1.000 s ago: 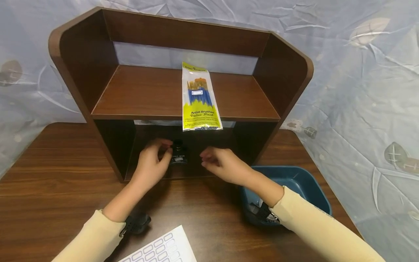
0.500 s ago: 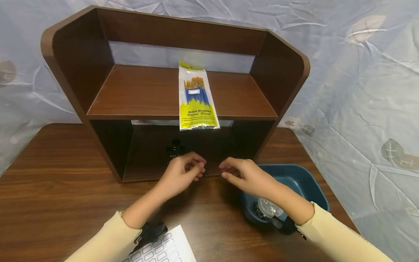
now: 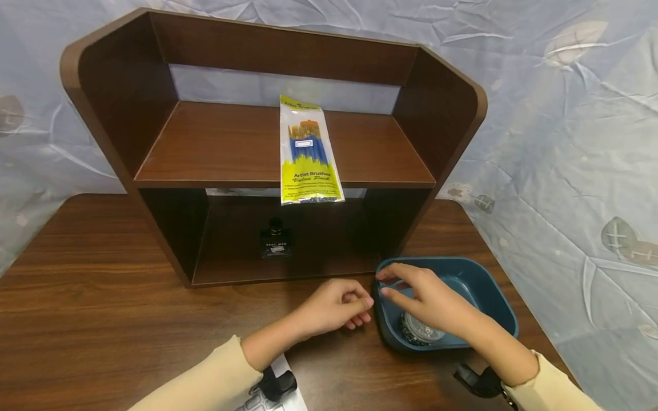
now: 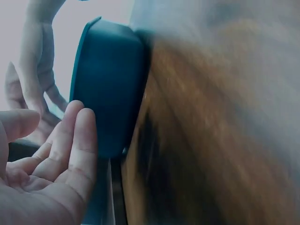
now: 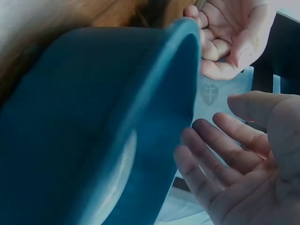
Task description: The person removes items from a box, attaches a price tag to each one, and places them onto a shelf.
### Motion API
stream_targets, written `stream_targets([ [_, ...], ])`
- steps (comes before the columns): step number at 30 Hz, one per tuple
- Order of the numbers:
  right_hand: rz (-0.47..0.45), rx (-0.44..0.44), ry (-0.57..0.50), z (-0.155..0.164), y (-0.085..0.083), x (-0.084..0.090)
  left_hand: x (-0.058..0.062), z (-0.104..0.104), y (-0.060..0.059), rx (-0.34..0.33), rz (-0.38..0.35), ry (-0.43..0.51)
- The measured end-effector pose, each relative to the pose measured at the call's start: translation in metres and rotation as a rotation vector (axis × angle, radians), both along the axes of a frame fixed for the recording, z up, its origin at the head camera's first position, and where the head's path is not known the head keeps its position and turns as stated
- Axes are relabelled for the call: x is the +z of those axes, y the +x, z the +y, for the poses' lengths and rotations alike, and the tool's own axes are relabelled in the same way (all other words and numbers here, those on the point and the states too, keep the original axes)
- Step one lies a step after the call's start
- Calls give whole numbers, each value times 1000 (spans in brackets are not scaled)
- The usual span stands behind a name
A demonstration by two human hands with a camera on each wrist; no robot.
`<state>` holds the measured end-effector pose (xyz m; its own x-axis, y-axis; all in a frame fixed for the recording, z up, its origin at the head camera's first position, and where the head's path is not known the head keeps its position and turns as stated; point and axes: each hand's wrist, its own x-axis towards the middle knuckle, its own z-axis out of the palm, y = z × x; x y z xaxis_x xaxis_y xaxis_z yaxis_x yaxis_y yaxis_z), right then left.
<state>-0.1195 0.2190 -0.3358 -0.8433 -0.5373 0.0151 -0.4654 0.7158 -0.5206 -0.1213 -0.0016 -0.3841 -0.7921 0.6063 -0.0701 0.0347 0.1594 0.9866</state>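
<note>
My left hand (image 3: 336,306) hovers over the table just left of the blue plastic basin (image 3: 496,291), fingers loosely bent and holding nothing. In the left wrist view, the fingertips of the left hand (image 4: 61,159) overlap the basin's outer wall (image 4: 112,84). My right hand (image 3: 434,297) is above the basin's left part with relaxed fingers, thumb apart, nothing held. In the right wrist view, the fingers of the right hand (image 5: 220,159) are close to the rim (image 5: 180,35). Under the right hand, a round clear-lidded jar (image 3: 418,333) lies inside the basin, partly hidden.
A brown two-tier shelf (image 3: 216,142) stands at the table's back. On its lower level is a dark perfume bottle (image 3: 276,244) with a label. A pack of artist brushes (image 3: 311,165) overhangs the upper shelf. A label sheet (image 3: 295,394) lies partly beneath the left sleeve.
The left hand has left the perfume bottle and moved right and towards me, beside the basin. The right hand has moved right, over the basin. The bottle stays on the lower shelf.
</note>
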Motion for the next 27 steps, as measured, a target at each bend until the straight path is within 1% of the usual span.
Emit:
stream_targets([
  [5, 6, -20, 45, 11, 5, -5, -4, 16, 6, -29, -44, 17],
  [11, -6, -32, 99, 27, 13, -9, -8, 26, 9, -22, -44, 20],
  [18, -34, -30, 164, 40, 18, -13, -9, 30, 10, -5, -55, 10],
  [23, -55, -20, 178, 47, 19, -15, -9, 31, 10, -4, -79, 9],
  [27, -87, 10, 181, 54, 17, -18, -10, 32, 10, -4, -100, 11],
])
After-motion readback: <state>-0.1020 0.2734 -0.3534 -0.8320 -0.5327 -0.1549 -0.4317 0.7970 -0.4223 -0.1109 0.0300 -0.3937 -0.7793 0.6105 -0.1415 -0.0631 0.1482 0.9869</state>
